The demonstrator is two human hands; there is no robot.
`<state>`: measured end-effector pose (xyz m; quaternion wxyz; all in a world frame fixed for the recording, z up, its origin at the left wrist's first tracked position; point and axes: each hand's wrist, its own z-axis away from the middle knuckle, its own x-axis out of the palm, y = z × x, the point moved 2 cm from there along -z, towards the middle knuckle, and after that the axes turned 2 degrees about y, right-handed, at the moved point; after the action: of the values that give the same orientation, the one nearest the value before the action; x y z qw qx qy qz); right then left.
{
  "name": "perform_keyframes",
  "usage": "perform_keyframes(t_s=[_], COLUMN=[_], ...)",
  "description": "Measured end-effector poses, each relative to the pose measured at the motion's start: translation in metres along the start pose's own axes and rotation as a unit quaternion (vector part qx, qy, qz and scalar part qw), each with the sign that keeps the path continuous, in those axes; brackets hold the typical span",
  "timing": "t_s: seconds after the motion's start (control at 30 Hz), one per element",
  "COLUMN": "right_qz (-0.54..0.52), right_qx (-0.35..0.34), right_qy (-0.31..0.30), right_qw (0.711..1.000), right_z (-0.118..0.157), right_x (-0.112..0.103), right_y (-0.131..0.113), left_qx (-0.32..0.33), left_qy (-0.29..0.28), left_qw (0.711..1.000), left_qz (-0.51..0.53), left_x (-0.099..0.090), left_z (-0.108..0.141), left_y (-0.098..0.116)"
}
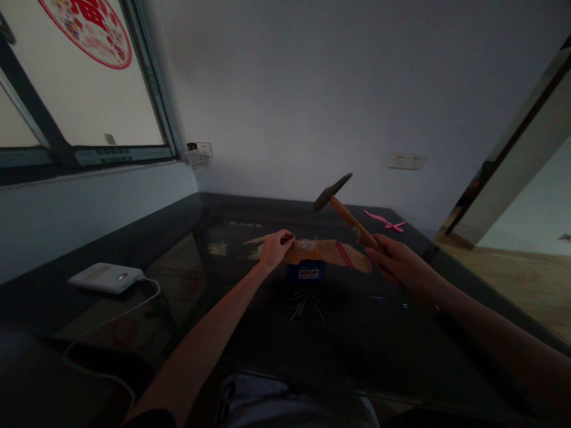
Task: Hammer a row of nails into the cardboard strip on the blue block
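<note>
My right hand (399,264) is closed around the wooden handle of a hammer (350,220). The hammer is raised and tilted, its dark metal head up to the left above a brown cardboard piece (328,252) with a red band. That cardboard lies across a small blue box (306,271). At its left end, my left hand (275,249) has thumb and fingertips pinched together over the surface; whatever sits between them is too small to make out. Several thin nails (303,306) lie loose on the dark glossy table in front of the box.
A white power bank (107,277) with a white cable lies on the table's left side. A pink ribbon (388,224) rests near the back right edge. Behind the table (379,339) stands a wall with sockets (407,161); a window is at the left.
</note>
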<state>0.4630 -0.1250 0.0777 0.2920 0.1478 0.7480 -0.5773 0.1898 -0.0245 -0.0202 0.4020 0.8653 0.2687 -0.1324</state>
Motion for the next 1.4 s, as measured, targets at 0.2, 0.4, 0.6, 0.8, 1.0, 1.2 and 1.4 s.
perform_keyframes(t_s=[0.2, 0.4, 0.6, 0.8, 1.0, 1.2, 1.4], right_qz=[0.063, 0.101, 0.110, 0.168, 0.169, 0.165, 0.172], right_qx=[-0.041, -0.067, -0.063, -0.109, -0.065, -0.051, -0.091], right_qy=[-0.011, -0.032, -0.039, -0.045, -0.103, -0.091, -0.098], right_qw=[0.997, 0.992, 0.991, 0.979, 0.978, 0.981, 0.976], right_z=[-0.009, -0.014, -0.019, -0.028, -0.031, -0.028, -0.027], right_x=[0.007, 0.016, 0.020, 0.022, 0.033, 0.033, 0.036], right_y=[-0.013, -0.010, -0.010, -0.005, -0.007, -0.013, -0.008], left_qx=[0.004, -0.002, -0.018, -0.015, -0.024, -0.030, -0.044], left_qy=[-0.006, -0.002, -0.010, -0.001, -0.006, -0.005, -0.010], left_qw=[1.000, 1.000, 1.000, 1.000, 1.000, 0.999, 0.999], left_qz=[-0.010, -0.028, -0.009, -0.018, -0.016, -0.016, -0.026], left_x=[-0.001, -0.001, 0.000, 0.001, 0.001, 0.002, 0.002], left_z=[0.002, 0.003, 0.003, 0.004, 0.004, 0.004, 0.002], left_y=[0.002, 0.003, 0.003, 0.001, 0.000, 0.001, -0.001])
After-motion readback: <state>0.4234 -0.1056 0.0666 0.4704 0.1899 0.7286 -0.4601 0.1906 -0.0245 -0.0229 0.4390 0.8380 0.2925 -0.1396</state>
